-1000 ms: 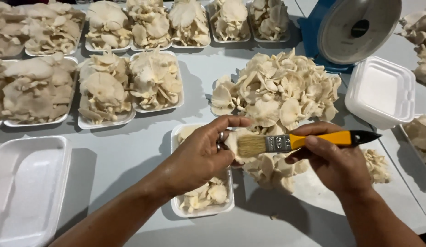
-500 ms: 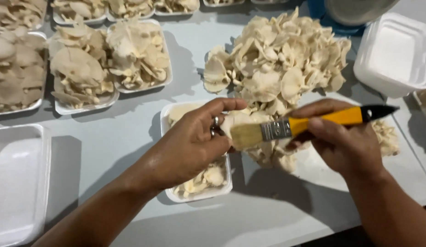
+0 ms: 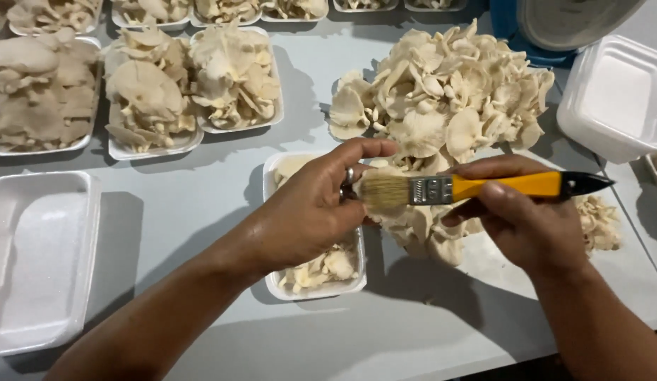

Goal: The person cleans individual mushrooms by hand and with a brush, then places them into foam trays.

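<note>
Head view, right hand (image 3: 529,229) gripping yellow-handled brush (image 3: 476,188), left hand (image 3: 311,208) clasping mushroom cluster (image 3: 416,226), half hidden, scale (image 3: 568,25) cropped

A pale grey-blue table (image 3: 201,190) fills the view, lit from above with soft shadows

scale (image 3: 575,21) cut off at top, tray (image 3: 346,286) mostly hidden under left hand (image 3: 307,212)

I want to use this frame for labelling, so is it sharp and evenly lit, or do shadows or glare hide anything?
Head view: sharp, no motion blur on the paintbrush; hard shadows fall beside the left hand and right hand; the empty foam tray is bright but not glaring.
</note>
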